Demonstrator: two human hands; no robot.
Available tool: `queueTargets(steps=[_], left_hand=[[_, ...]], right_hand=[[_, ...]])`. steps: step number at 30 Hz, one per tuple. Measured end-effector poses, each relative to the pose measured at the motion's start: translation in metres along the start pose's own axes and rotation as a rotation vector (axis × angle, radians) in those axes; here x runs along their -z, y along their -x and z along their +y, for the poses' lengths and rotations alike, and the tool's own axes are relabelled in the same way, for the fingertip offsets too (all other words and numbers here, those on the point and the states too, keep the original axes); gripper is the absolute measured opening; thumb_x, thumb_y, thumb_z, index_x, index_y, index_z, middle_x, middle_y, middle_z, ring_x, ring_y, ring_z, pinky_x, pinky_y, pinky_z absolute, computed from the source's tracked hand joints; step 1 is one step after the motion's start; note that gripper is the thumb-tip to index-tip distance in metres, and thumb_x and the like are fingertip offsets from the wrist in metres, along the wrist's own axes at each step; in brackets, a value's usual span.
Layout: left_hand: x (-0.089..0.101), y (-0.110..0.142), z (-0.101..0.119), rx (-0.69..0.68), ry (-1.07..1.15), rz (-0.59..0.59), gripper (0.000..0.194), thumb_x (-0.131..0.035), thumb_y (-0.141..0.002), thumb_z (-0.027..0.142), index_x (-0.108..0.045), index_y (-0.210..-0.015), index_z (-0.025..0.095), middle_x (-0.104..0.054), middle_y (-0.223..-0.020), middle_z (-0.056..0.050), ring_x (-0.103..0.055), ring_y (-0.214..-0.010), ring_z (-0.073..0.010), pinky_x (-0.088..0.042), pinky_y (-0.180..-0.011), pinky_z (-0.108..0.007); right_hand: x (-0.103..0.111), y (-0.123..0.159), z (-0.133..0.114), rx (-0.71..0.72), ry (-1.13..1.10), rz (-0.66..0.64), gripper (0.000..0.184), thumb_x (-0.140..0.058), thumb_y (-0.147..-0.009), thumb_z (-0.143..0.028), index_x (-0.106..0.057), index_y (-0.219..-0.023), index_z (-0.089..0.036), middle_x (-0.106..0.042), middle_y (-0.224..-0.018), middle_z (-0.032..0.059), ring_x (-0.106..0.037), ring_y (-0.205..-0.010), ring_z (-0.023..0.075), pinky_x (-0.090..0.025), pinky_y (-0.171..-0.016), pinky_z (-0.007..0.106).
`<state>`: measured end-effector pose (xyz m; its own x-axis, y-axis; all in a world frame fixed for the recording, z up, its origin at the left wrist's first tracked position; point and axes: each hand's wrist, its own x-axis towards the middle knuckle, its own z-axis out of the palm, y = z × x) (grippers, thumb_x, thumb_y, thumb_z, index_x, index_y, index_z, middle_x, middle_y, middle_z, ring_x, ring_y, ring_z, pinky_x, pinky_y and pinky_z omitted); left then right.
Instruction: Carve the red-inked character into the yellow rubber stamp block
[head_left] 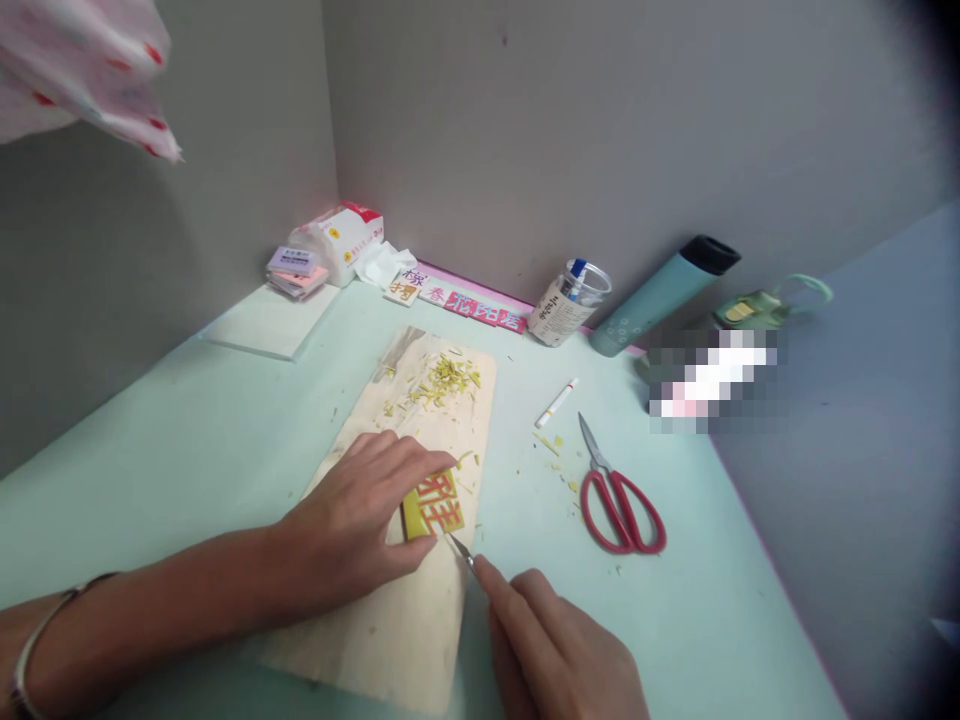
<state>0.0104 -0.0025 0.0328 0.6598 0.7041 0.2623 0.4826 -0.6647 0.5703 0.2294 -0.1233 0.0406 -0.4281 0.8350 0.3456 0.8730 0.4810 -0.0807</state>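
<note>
Under my left hand (367, 500), a yellow rubber carving block (433, 505) lies on a pale wooden board (405, 625). Thumb and fingers grip the block's edges. Red outlined character strokes cover its top face. My right hand (555, 640) is closed round a slim craft knife (465, 552), with the blade pointing at the block's lower right corner. Whether the tip touches the block I cannot tell. Yellow shavings (450, 378) are heaped at the board's far end, with a few loose curls beside the block.
Red-handled scissors (619, 510) and a white marker (556, 403) lie to the right. Along the back stand a tissue pack (345, 240), carved character tiles (480, 308), a clear jar (566, 305) and a teal bottle (660, 295). Stacked blocks (296, 270) rest on a white slab (274, 322).
</note>
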Motion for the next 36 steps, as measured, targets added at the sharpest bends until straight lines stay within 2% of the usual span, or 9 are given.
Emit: queueTargets(steps=[11,20,30,36], left_hand=[[-0.001,0.001,0.000,0.006,0.010,0.014,0.052,-0.066,-0.079,0.014,-0.050,-0.128,0.023,-0.064,-0.112,-0.004,-0.053,-0.101,-0.0247,-0.037,-0.092,-0.040],[-0.001,0.002,-0.001,-0.004,0.011,-0.005,0.053,-0.065,-0.080,0.014,-0.048,-0.129,0.023,-0.063,-0.113,-0.004,-0.052,-0.101,-0.0248,-0.037,-0.092,-0.040],[-0.004,0.003,-0.001,0.002,0.030,0.008,0.053,-0.065,-0.080,0.013,-0.049,-0.129,0.024,-0.061,-0.111,-0.004,-0.051,-0.100,-0.0249,-0.036,-0.091,-0.040],[-0.006,0.004,0.000,0.000,0.034,0.017,0.051,-0.063,-0.081,0.014,-0.049,-0.130,0.023,-0.061,-0.112,-0.005,-0.051,-0.101,-0.0260,-0.035,-0.091,-0.041]], right_hand=[[-0.001,0.003,0.001,-0.005,-0.015,-0.017,0.035,-0.048,-0.094,-0.007,-0.062,-0.127,-0.007,-0.069,-0.078,0.0058,-0.061,-0.049,0.0121,-0.045,-0.041,0.021],[-0.006,0.004,-0.003,0.009,0.083,-0.029,0.036,-0.042,-0.097,-0.009,-0.063,-0.126,-0.008,-0.067,-0.073,0.0042,-0.061,-0.046,0.0115,-0.044,-0.040,0.021],[-0.020,0.005,-0.014,-0.042,0.130,0.021,0.034,-0.040,-0.101,-0.014,-0.062,-0.126,-0.006,-0.066,-0.071,0.0031,-0.060,-0.044,0.0110,-0.041,-0.037,0.022],[-0.020,-0.001,-0.017,-0.030,0.180,0.037,0.033,-0.039,-0.099,-0.010,-0.063,-0.123,-0.004,-0.066,-0.069,0.0031,-0.059,-0.043,0.0110,-0.041,-0.037,0.023]])
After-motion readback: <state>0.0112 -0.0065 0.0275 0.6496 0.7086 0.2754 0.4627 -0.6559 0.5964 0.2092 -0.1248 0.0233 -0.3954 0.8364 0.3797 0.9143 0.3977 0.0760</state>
